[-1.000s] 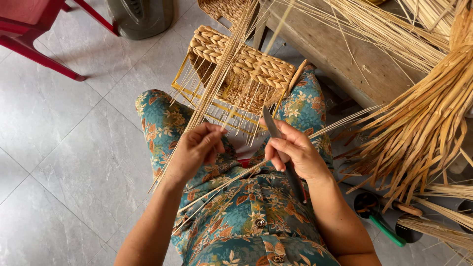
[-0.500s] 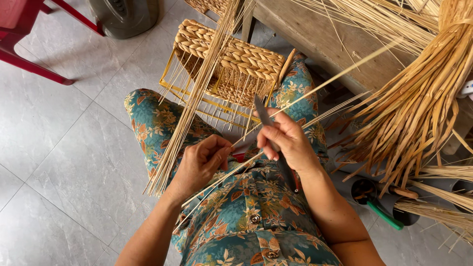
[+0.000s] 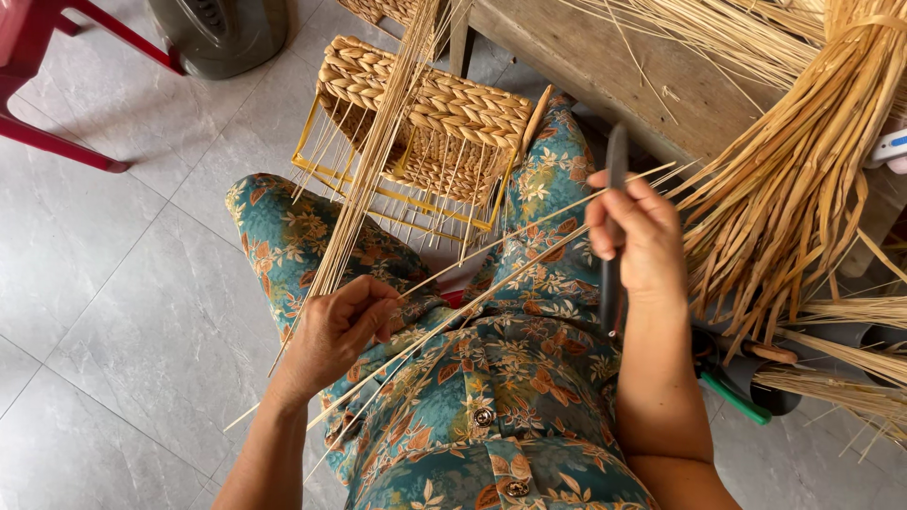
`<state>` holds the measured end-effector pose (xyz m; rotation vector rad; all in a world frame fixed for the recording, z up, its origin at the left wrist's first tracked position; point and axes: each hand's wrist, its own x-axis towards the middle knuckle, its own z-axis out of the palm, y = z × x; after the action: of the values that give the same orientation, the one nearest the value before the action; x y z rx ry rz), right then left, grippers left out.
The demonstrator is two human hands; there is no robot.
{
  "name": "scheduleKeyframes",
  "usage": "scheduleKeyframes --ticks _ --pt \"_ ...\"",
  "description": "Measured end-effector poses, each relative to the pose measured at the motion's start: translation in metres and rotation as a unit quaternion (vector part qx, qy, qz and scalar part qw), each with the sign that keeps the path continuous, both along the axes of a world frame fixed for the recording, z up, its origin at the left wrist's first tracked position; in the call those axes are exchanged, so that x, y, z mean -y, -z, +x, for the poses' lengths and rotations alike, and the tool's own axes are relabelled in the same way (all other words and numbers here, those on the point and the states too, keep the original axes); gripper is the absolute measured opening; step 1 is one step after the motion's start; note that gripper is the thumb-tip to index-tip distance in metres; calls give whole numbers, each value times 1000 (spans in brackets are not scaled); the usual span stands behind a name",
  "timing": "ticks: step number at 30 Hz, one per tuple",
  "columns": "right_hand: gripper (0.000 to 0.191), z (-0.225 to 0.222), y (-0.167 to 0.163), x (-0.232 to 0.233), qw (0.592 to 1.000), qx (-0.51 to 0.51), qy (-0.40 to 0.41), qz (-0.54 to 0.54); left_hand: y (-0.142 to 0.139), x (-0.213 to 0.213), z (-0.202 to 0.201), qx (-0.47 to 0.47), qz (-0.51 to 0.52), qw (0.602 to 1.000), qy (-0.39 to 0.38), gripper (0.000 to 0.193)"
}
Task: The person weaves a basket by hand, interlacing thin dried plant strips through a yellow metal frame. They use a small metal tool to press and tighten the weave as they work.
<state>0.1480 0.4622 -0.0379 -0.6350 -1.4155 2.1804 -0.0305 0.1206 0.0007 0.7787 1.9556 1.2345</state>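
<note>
Head view | your left hand pinches thin reeds over your lap | right hand grips a dark knife against them | risk: blade slips toward your fingers if the reeds flex | basket beyond knees

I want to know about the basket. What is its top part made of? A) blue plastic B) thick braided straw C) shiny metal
B: the basket on the floor has a top band of thick braided tan straw, above thin upright sticks in a yellow frame.
</note>
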Motion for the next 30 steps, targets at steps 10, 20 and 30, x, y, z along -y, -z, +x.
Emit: scheduleKeyframes --ticks 10,20,30 --pt "32 19 -16 -3 994 -25 95 56 0 -5 3 64 21 996 -53 20" --pt "50 -22 -38 91 962 23 -272 25 -23 -59 24 100 54 993 29 23" --pt "32 -24 -31 99 959 13 -283 -20 -21 -68 29 28 93 995 4 18"
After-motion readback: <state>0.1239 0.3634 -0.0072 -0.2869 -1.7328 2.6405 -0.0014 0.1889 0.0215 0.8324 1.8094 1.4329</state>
